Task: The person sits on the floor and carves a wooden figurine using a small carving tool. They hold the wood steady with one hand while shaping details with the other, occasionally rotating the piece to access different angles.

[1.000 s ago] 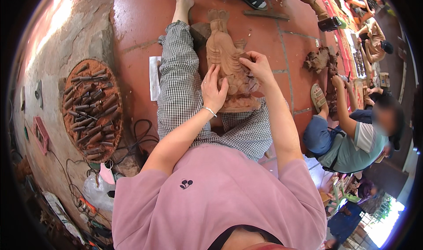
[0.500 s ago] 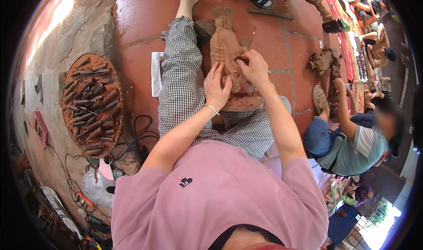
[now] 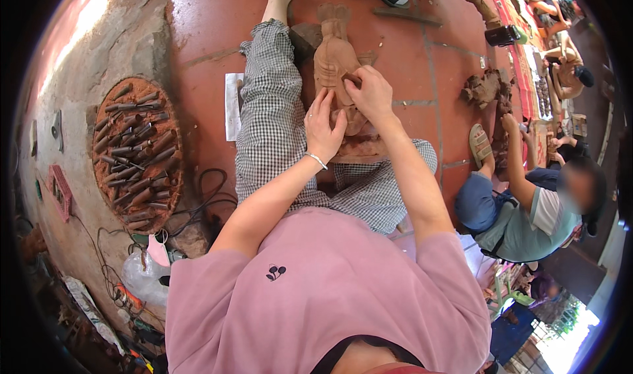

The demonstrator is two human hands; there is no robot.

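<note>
A brown carved wooden figure [image 3: 335, 52] lies between my legs, its narrower end pointing away from me. My left hand [image 3: 324, 124] rests on its near part, fingers stretched out and the thumb apart. Pinched in my right hand [image 3: 371, 95] is a small dark brown piece [image 3: 352, 79], folded or curved like sandpaper; its exact kind is unclear. That piece touches the figure's right side, just beyond my left fingertips. Both hands hide part of the carving, and its broad base [image 3: 359, 151] shows below them.
At the left, an oval tray [image 3: 99, 113] of reddish sawdust holds several carving tools. Cables and a plastic bag [image 3: 145, 278] lie nearer me. A white strip [image 3: 232, 107] is beside my left leg. Another person [image 3: 537, 209] sits at the right near a dark carved piece [image 3: 484, 90].
My right hand has moved left and slightly away from me over the carved figure, with the brown piece. The figure looks slightly rolled. My left hand stays nearly in place.
</note>
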